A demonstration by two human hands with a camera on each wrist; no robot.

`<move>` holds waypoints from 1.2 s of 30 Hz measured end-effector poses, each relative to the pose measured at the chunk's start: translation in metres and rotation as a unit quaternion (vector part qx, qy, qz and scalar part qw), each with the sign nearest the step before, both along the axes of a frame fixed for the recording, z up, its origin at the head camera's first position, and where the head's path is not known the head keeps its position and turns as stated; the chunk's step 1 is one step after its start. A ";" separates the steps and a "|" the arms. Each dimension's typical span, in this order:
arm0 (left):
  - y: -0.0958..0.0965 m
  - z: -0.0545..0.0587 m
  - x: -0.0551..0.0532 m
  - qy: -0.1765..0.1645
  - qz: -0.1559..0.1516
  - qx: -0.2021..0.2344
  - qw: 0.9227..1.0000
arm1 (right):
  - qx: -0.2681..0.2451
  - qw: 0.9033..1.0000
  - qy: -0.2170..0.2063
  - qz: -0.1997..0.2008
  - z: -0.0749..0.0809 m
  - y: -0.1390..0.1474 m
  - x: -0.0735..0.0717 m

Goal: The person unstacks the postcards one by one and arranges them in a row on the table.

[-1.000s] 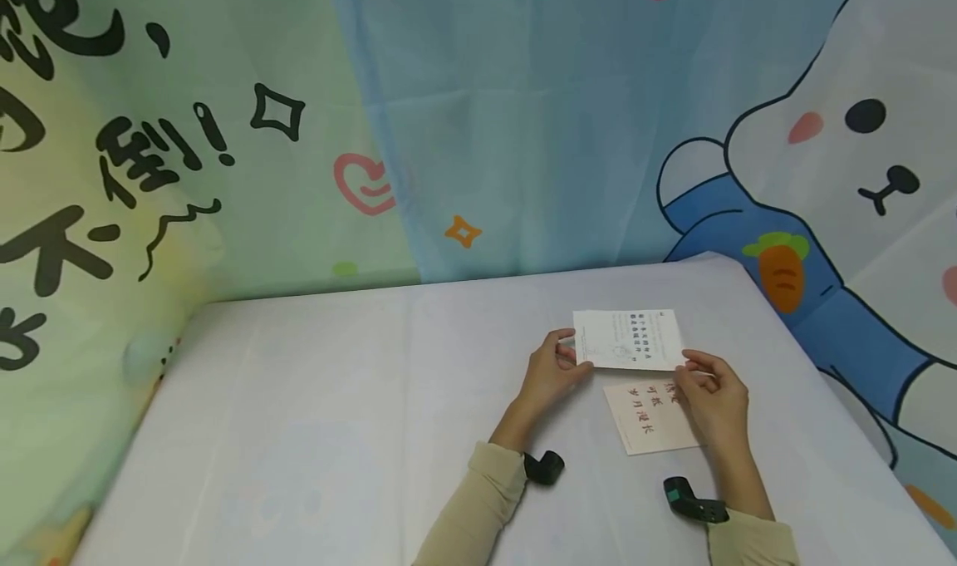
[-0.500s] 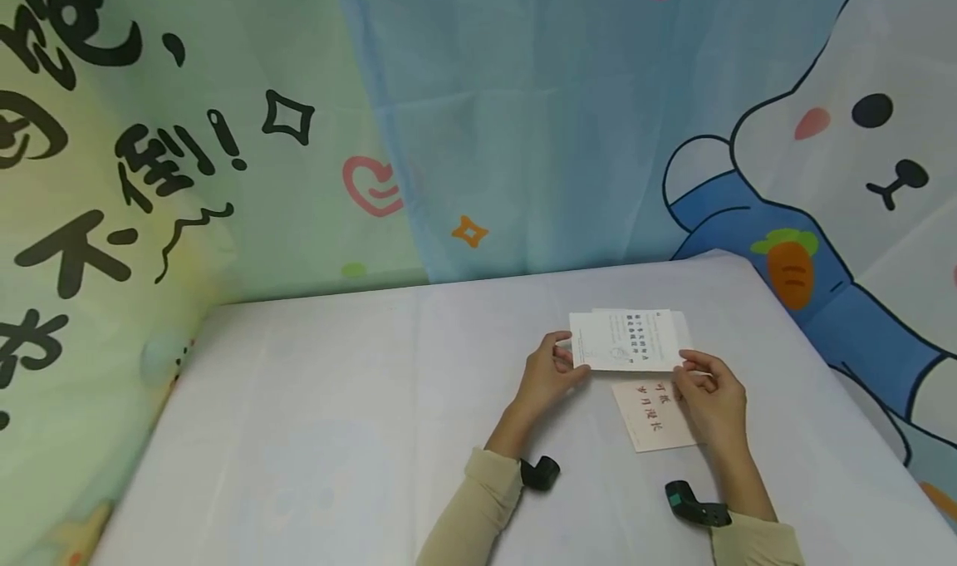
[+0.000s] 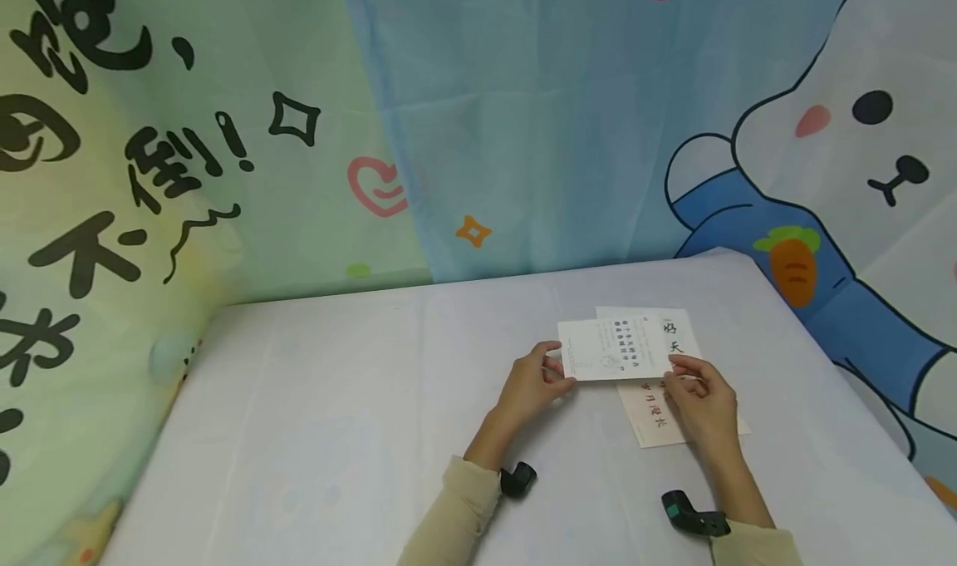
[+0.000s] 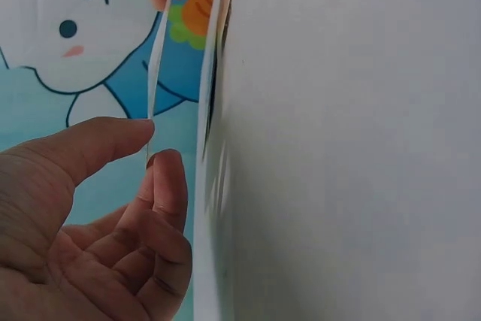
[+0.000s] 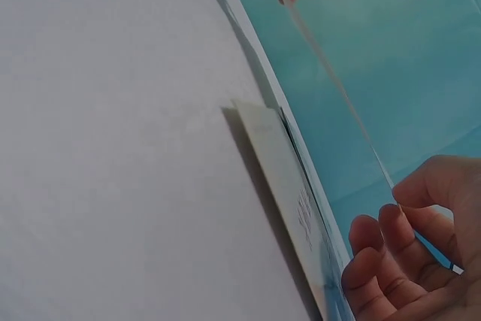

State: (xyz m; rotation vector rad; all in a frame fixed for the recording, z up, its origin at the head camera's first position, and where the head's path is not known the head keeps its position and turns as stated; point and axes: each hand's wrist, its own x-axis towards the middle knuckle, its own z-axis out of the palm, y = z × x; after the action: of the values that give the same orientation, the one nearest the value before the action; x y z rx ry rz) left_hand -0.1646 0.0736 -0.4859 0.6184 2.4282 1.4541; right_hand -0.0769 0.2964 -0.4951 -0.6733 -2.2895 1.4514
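Observation:
A white card [image 3: 591,350] printed with small dark characters is held up between both hands. My left hand [image 3: 527,393] pinches its left end between thumb and fingers, and my right hand [image 3: 709,404] pinches its right end. Both wrist views show this card edge-on as a thin strip, with the left thumb [image 4: 128,137] pressed on one face. Partly hidden behind it is a second white card [image 3: 676,321] with larger black characters. Below the held card, a cream card [image 3: 643,420] with reddish characters lies on the table, overlapped by the right hand.
A white cloth [image 3: 336,416] covers the table. Printed curtains hang along the back and left, with a cartoon bear [image 3: 807,167] at the right. In the right wrist view, a card [image 5: 282,171] lies near the table edge. Each wrist wears a black camera [image 3: 517,480].
Both hands have moved the held card left and slightly toward me. More of the white card behind it now shows, including its large black characters.

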 end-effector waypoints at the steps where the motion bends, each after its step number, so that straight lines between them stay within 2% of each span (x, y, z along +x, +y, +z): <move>1: -0.003 0.000 0.001 0.003 -0.003 -0.004 1.000 | 0.002 1.000 0.001 0.004 0.000 -0.001 0.000; 5: -0.011 0.001 0.003 0.013 -0.008 -0.021 1.000 | 0.008 1.000 -0.006 0.015 0.000 -0.007 0.002; 13: -0.023 0.003 0.012 0.016 -0.005 -0.032 0.999 | 0.005 0.999 0.010 0.041 -0.001 -0.014 0.008; 22: -0.036 0.003 0.020 0.023 0.009 -0.050 0.998 | 0.010 0.998 -0.021 0.058 -0.002 -0.024 0.014; 28: -0.046 0.001 0.025 0.024 0.008 -0.048 0.999 | 0.029 0.996 -0.039 0.072 0.003 -0.032 0.023; 36: -0.059 0.007 0.035 0.023 0.012 -0.045 0.999 | 0.042 0.993 -0.018 0.105 0.006 -0.041 0.029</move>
State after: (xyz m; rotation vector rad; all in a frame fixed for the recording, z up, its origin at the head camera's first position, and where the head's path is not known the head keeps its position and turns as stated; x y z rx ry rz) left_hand -0.1299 0.0143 -0.4792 0.6104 2.5284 1.3452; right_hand -0.0483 0.2556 -0.4888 -0.4502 -2.4974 1.4309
